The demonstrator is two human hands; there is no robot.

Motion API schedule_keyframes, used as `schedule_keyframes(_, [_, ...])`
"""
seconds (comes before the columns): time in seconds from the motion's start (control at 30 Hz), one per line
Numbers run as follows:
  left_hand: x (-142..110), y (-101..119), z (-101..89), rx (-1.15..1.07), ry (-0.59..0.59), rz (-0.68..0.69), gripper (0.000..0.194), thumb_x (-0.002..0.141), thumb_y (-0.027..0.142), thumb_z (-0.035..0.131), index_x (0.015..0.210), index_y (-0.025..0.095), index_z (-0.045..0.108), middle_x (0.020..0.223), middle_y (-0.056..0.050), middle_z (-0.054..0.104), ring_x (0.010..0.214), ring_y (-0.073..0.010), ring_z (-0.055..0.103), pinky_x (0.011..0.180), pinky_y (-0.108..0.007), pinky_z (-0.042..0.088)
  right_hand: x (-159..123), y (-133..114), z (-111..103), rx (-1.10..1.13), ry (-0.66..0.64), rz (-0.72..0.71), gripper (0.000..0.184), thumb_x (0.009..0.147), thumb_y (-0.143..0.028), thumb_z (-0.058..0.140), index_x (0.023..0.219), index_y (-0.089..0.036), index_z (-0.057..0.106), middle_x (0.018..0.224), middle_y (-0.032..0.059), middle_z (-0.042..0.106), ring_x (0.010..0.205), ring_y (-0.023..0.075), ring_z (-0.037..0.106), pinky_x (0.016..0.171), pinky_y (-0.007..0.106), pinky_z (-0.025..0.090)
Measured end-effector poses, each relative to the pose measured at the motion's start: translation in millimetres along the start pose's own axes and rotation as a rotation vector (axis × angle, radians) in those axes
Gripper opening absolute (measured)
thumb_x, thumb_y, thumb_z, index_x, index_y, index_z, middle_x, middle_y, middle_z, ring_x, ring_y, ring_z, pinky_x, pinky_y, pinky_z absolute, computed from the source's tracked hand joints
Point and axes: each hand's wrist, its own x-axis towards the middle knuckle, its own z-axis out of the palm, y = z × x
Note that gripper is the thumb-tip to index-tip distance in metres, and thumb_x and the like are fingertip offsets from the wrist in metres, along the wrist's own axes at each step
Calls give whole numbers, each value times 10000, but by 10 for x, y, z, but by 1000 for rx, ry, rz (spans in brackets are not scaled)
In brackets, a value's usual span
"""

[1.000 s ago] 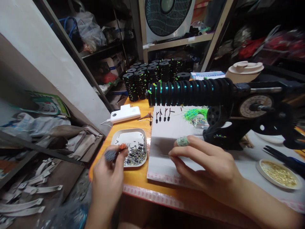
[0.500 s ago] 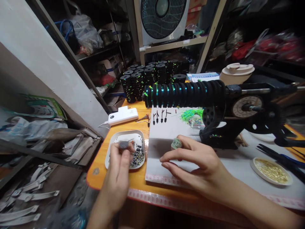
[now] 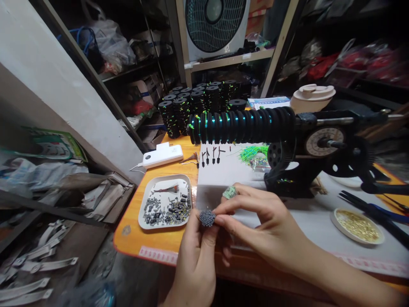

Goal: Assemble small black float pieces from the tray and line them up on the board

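Observation:
My left hand (image 3: 195,260) is closed around a tight bundle of small grey sticks (image 3: 207,218), held end-up at the table's front edge. My right hand (image 3: 260,219) pinches at the top of that bundle with thumb and forefinger; a green wrap sits on one fingertip (image 3: 229,192). Just left of both hands lies a white tray (image 3: 144,220) scattered with small dark and grey parts. Both hands hover over the near edge of a white sheet (image 3: 223,170).
A black winding machine with a row of black spools (image 3: 243,125) spans the table behind my hands. Stacked spools (image 3: 198,104), a white power bank (image 3: 162,155), green threads (image 3: 254,153), a dish of gold bits (image 3: 358,219), black pliers (image 3: 370,209) and cluttered shelves surround it.
My left hand left the tray and carried the bundle rightward to meet my right hand, which now pinches at its top. The view drifted slightly left.

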Motion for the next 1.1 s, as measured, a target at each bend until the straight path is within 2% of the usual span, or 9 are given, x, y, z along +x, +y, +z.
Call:
schedule_keyframes(0.17, [-56,-43,-1,116,198,44,295,812,420,752,1028,235,675,1006,-106,739,1020,-272,670,789,-295,538,-16,-16,4,15,-8,-24,106,826,-69,676,805,-173,686,713,-11,552,679,113,536,615,207,448])
schedule_keyframes(0.23, [-77,-89,-13,126,276,28,316,814,384,757,1084,252,660,1017,-106,741,1035,-273,668,777,-297,534,-20,-14,7,17,-12,-29,95,851,-86,668,827,-172,699,717,-6,561,673,112,543,604,207,446])
schedule_keyframes(0.33, [-99,-144,-31,176,297,46,311,839,379,732,1109,249,652,996,-101,736,947,-254,682,730,-289,521,-27,2,8,4,-8,-33,100,901,-127,654,898,-182,738,729,10,602,654,117,565,573,217,438])
schedule_keyframes(0.47, [-108,-146,-22,240,350,110,431,787,345,791,1180,234,652,1060,-114,715,1059,-274,646,873,-308,477,-39,22,11,7,-19,-57,103,894,-114,650,909,-174,733,723,6,594,650,114,568,578,222,430])
schedule_keyframes(0.57, [-95,-121,15,200,271,109,297,824,448,738,1028,241,676,809,-65,678,809,-238,639,714,-310,494,-34,15,17,21,-31,-49,86,887,-106,648,890,-158,716,727,7,590,674,112,571,603,217,437])
schedule_keyframes(0.67, [-70,-97,52,83,223,118,310,856,535,667,813,235,602,620,24,516,571,-138,481,569,-250,438,-29,0,19,22,-22,-66,106,893,-96,640,893,-164,722,701,6,596,660,115,557,588,213,435])
schedule_keyframes(0.83, [-30,-8,37,-203,183,153,293,858,419,722,771,220,524,563,78,443,518,-76,410,525,-184,371,-32,24,6,-71,-64,-118,115,913,-111,627,923,-149,734,722,31,577,641,130,530,545,229,412])
schedule_keyframes(0.97, [-26,55,-14,-234,161,193,287,855,395,734,761,206,539,543,84,438,484,-52,400,482,-174,304,-19,51,14,-183,-99,-196,138,920,-106,591,907,-155,719,725,32,559,662,140,517,543,226,408])
schedule_keyframes(1.1, [-31,24,-38,-204,146,207,252,908,371,672,763,213,541,558,77,433,503,-62,406,500,-183,325,-13,45,36,-216,-119,-221,145,931,-112,575,878,-153,703,718,30,543,668,145,498,544,229,393])
